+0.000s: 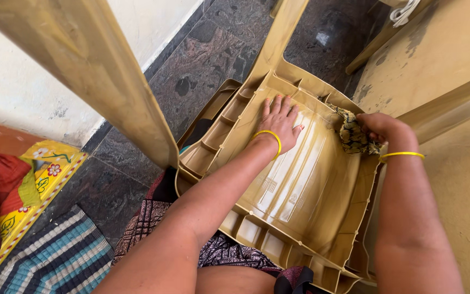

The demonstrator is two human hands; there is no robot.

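An upturned beige plastic chair (305, 185) lies in front of me with its ribbed underside facing up and its legs (99, 76) sticking toward the camera. My left hand (279, 121) rests flat on the underside, fingers spread, a yellow bangle on the wrist. My right hand (383, 128), also with a yellow bangle, grips a crumpled patterned cloth (352, 133) pressed against the chair's right inner edge.
Dark stone floor (202, 60) lies beyond the chair, with a white wall (23, 92) at the left. A striped mat (55, 261) and colourful bedding (33, 185) sit at the lower left. A tan wall (452, 109) stands close on the right.
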